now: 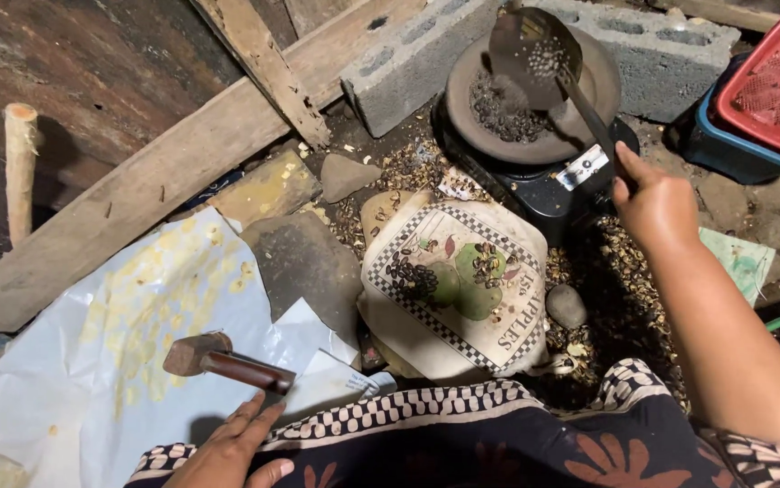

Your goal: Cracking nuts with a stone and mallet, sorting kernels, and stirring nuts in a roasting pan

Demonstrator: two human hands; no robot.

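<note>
My right hand [656, 203] is shut on the dark handle of a perforated metal ladle [534, 54]. The ladle is raised above a round shallow pan [588, 108] that holds dark roasted seeds [507, 113]; a few seeds lie in the ladle's bowl. The pan stands on a small black stove [543, 190]. My left hand [232, 447] rests low at the bottom, fingers apart, touching the end of the wooden handle of a small hammer [223, 359] that lies on a white sheet [92, 380].
A checked cushion [462, 280] with seeds on it lies in the middle beside a round stone [567, 305] and shell litter. Grey concrete blocks [408, 59] stand behind the stove. Red basket [774, 81] in a blue tub at the right. Wooden planks [164, 181] lean at the left.
</note>
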